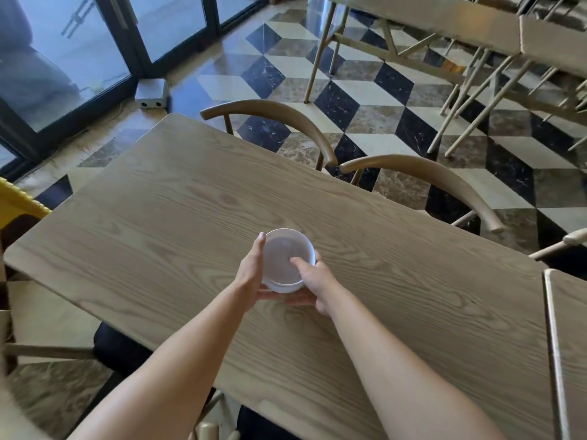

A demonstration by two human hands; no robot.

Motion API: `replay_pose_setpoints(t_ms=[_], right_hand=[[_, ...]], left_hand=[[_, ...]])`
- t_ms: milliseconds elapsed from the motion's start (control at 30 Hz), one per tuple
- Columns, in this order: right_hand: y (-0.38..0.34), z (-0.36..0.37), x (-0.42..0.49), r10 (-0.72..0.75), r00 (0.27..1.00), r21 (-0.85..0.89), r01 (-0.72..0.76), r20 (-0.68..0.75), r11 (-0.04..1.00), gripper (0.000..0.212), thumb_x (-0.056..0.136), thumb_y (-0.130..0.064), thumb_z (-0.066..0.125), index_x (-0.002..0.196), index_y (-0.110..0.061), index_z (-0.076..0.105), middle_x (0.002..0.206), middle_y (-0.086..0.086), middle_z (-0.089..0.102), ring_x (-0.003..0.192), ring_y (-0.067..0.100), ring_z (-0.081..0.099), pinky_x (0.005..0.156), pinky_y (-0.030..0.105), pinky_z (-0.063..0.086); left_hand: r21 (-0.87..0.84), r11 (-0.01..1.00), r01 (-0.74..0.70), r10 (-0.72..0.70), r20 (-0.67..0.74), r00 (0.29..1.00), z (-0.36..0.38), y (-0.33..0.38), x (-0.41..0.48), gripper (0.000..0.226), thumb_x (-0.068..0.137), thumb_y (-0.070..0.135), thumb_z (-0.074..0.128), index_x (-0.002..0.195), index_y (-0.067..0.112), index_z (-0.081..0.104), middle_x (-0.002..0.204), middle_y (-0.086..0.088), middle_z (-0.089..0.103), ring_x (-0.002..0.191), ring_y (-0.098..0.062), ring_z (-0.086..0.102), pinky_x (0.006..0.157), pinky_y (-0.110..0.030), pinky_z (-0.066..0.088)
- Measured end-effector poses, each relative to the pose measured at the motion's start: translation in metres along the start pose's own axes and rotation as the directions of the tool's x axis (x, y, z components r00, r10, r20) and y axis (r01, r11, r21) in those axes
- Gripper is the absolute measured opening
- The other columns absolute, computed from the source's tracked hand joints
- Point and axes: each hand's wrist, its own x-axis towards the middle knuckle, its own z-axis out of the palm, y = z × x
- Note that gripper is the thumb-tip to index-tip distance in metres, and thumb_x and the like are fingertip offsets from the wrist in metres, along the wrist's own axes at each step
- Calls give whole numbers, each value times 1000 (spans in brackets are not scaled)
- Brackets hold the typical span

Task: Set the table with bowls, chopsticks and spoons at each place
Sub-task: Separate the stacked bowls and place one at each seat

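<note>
At the far left a yellow chair pokes in beside the wooden table, whose top carries nothing but what the hands hold. The left hand cups the near-left side of the stack of white bowls, fingers stretched almost flat along the wall and thumb tucked beneath the base, seemingly to steady the pile from below. The stack sits near the middle of the table; a second rim shows under the top bowl at the near edge, though how many are nested cannot be told, nor whether the stack rests on the wood or is held just above it. The right hand closes on the near-right rim, thumb hooked inside and the other fingers curled outside, a pinch suited to lifting the top bowl free. Beyond the far edge stand two curved-back chairs, probably marking places to be laid. No chopsticks or spoons are in view, so the setting looks barely begun
</note>
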Motion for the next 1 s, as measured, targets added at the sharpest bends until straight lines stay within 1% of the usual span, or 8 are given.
replay_pose_setpoints(t_ms=[167, 267, 333, 400, 533, 633, 733, 1000], right_hand=[[-10, -7, -16, -58, 995, -318, 30, -77, 947, 34, 92, -33, 56, 122, -18, 49, 112, 6, 57, 88, 30, 68, 47, 34, 57], [-15, -12, -22, -157, 965, -506, 30, -209, 862, 26, 91, -29, 54, 107, -8, 51, 101, 7, 55, 58, 25, 66, 33, 20, 39], [-19, -10, -26, -262, 931, -611, 56, -254, 790, 14, 89, -20, 53, 97, -9, 49, 96, 9, 59, 50, 24, 64, 38, 22, 43], [-24, -6, -28, -335, 909, -686, 78, -250, 723, 11, 87, -16, 51, 96, -10, 50, 104, 15, 64, 75, 32, 70, 61, 35, 57], [-38, 0, -35, -405, 887, -693, 147, -224, 706, 17, 91, -13, 47, 107, -10, 47, 116, 21, 60, 102, 38, 63, 81, 41, 52], [-41, -8, -50, -427, 872, -529, 252, -239, 810, 12, 87, -10, 43, 99, -11, 44, 99, 20, 63, 73, 35, 67, 56, 41, 56], [-29, -33, -67, -399, 882, -377, 290, -251, 879, 9, 91, -8, 44, 100, -10, 46, 88, 15, 61, 49, 27, 59, 34, 23, 38], [69, -121, -92, -187, 899, -325, 53, -397, 944, 17, 88, 1, 37, 90, -16, 41, 70, 9, 54, 38, 19, 48, 34, 22, 30]], left_hand=[[131, 991, 8, -3, -44, 999, 0, 9, -16, 63, 87, 76, 41, 128, 28, 52, 130, -5, 50, 105, -40, 63, 80, -55, 60], [185, 981, -64, 76, -58, 995, -6, 5, -26, 65, 91, 74, 33, 137, 32, 49, 126, 0, 46, 105, -39, 61, 77, -53, 60], [225, 965, -138, 165, -106, 981, -13, -6, -30, 68, 91, 75, 27, 140, 33, 47, 126, 1, 48, 107, -37, 62, 79, -51, 59], [340, 917, -210, 284, -182, 942, -22, -25, -32, 73, 92, 74, 20, 137, 25, 50, 130, -6, 55, 111, -39, 60, 92, -50, 53], [682, 702, -204, 431, -179, 885, -40, -72, -42, 63, 99, 61, 19, 118, 14, 56, 126, -20, 59, 118, -37, 54, 95, -42, 41], [935, 323, -144, 396, 5, 918, -48, -95, -46, 60, 96, 66, 27, 137, 26, 45, 149, -13, 40, 125, -39, 47, 99, -47, 43], [989, -34, -147, 327, 150, 933, -47, -115, -39, 70, 95, 67, 30, 155, 34, 18, 167, -8, 0, 145, -46, 16, 107, -58, 33], [993, -76, -87, 354, 108, 929, -34, -157, -23, 81, 89, 78, 15, 157, 39, -8, 166, -10, -18, 146, -55, -12, 113, -72, 7]])
